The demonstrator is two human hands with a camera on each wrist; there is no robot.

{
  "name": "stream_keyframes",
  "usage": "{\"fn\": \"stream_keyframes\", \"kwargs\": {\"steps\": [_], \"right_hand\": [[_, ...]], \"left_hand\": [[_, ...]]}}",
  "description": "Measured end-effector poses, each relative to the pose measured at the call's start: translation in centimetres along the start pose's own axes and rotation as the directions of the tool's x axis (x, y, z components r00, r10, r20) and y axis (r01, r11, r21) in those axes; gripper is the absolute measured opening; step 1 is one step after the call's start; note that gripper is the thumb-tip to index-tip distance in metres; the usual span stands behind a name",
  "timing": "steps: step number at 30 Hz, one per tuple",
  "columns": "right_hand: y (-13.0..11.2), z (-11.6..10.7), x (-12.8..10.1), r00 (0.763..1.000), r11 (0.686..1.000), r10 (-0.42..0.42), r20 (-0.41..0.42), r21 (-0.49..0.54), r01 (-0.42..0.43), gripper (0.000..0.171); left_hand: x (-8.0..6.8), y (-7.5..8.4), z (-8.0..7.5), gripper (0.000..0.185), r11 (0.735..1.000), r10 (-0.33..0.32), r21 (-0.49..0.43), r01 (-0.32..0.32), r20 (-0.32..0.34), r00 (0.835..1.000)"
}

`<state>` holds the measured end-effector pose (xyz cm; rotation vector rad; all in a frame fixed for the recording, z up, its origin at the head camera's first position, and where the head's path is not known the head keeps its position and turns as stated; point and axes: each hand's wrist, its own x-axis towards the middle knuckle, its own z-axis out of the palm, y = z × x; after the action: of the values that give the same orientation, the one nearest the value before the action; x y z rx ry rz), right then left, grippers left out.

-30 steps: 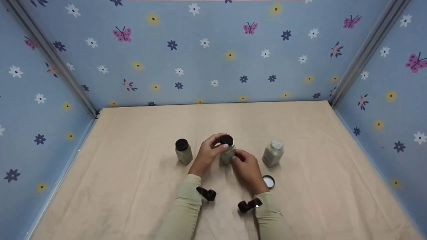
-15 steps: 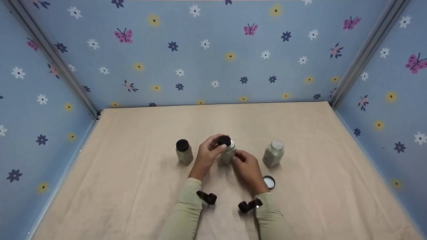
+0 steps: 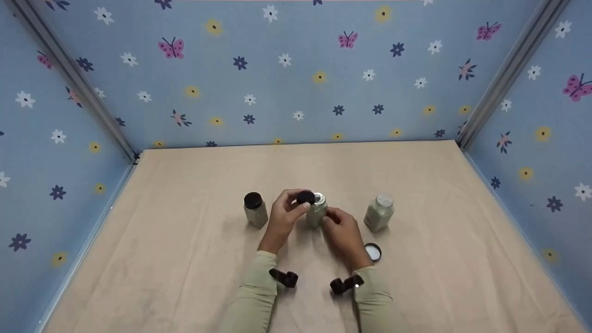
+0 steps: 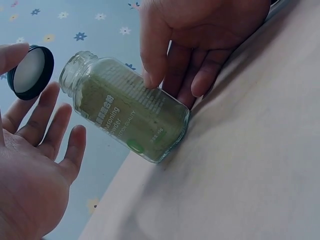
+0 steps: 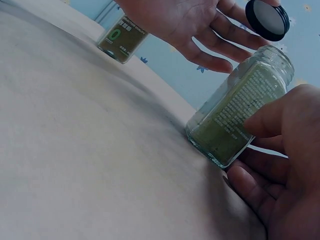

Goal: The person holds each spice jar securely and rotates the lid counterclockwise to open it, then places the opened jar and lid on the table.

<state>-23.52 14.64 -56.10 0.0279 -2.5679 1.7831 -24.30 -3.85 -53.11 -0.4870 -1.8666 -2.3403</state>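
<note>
1. Around the middle of the creased beige counter (image 3: 185, 194) stands our landmark, the uncapped seasoning-powder jar (image 3: 317, 215). We see clear glass, green powder inside, and part of the words "Seasoning Powder" in the left wrist view. It is upright, its base on the counter.
2. Just left of that jar's mouth we find the left-hand grip (image 3: 283, 219), pinching a black screw lid (image 3: 305, 197). We can see the lid's white inner face in both wrist views; the left one shows a small gap between it and the jar's threaded mouth. The remaining fingers are spread apart beside the lid.
3. At the jar's right side we see the right-hand grip (image 3: 344, 233) pinching the lower body, with the thumb against the printed text on the glass.
4. Left of the jar, beyond the left-hand grip, we see a black-lidded jar (image 3: 256, 215) standing upright.
5. Right of the jar and well apart from it, we have an upright shaker-top jar (image 3: 379, 216) with a white perforated top and pale green contents.
6. To the jar's right and nearer the person, we see a loose black lid (image 3: 373, 252) lying white side up, just beside the right wrist.
7. Beyond the jar, we look at a blue wall (image 3: 277, 88) printed with flowers and butterflies.
</note>
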Motion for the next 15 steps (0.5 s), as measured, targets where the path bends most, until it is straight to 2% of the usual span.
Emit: {"fn": "stream_keyframes", "kwargs": {"steps": [5, 15], "right_hand": [[0.0, 0.0, 0.1, 1.000, 1.000, -0.013, -0.001, -0.011, 0.013, 0.032], [0.2, 0.0, 0.0, 0.999, 0.999, -0.040, -0.008, -0.004, 0.040, 0.031]], "left_hand": [[-0.3, 0.2, -0.2, 0.039, 1.000, -0.014, -0.011, 0.014, -0.001, 1.000], [-1.2, 0.7, -0.2, 0.038, 0.995, -0.091, 0.033, 0.092, -0.015, 0.996]]}}
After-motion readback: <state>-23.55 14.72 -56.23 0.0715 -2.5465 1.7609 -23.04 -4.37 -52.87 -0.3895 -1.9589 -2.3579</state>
